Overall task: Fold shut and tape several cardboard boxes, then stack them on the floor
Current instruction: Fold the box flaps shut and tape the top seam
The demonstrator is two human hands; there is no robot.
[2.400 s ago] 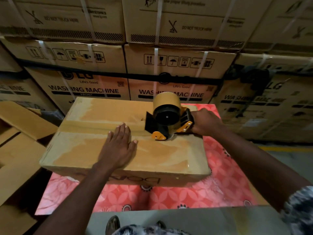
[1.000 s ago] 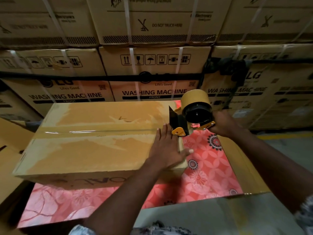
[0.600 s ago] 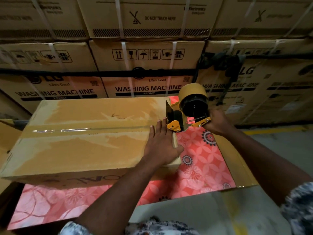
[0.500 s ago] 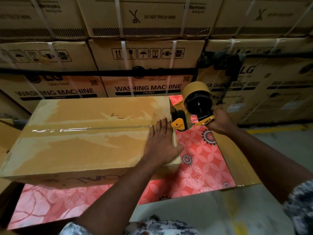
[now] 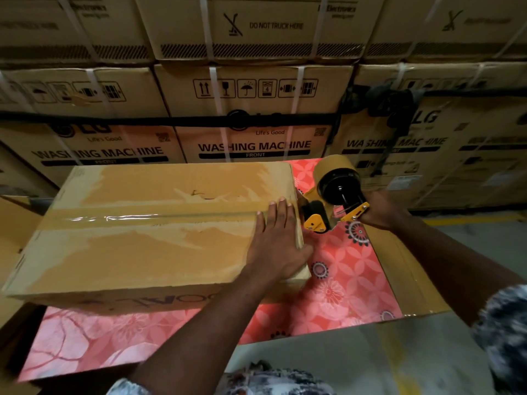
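Note:
A closed cardboard box lies on a red flowered cloth, with a strip of shiny tape running along its top seam. My left hand lies flat with straight fingers on the box's right end, pressing the tape down. My right hand grips the handle of a yellow and black tape dispenser with a brown roll. The dispenser's front sits just off the box's right edge, tilted down over its side.
A wall of strapped washing machine cartons stands close behind. Flattened cardboard lies at the left. A cardboard flap borders the cloth on the right, with grey floor and a yellow line beyond.
The tape dispenser has travelled right along the seam and gone past the box's right edge, dipping over its side. My left hand has slid right to the box's end.

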